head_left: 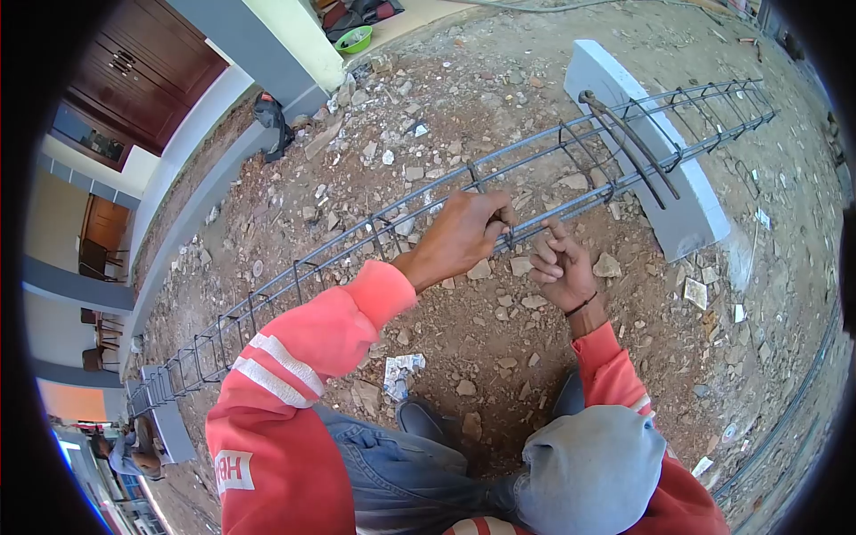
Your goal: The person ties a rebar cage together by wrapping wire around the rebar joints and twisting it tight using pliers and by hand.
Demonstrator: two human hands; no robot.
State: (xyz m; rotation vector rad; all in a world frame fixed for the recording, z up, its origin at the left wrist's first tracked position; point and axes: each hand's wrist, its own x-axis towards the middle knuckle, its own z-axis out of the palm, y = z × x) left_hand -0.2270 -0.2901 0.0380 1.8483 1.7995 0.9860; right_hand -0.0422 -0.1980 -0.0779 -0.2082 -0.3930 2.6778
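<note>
A long steel rebar cage (401, 214) with stirrups runs slantwise in front of me. My left hand (461, 230) is closed in a pinch at the cage's near bar, beside a stirrup; what the fingertips hold is hidden. Just right of it, my right hand (563, 269) has its palm turned up. Its index finger stretches to the near bar, the other fingers are loosely bent and apart, and no object shows in them. Long-handled pincers (631, 147) lie across the cage, over the grey block support (687, 214).
A second grey support (171, 428) carries the cage's far left end, with a person (134, 453) near it. Stones and rubble cover the ground. Against the building stand a dark bag (272, 125) and a green basin (354, 39). Thin rods (785, 423) lie at right.
</note>
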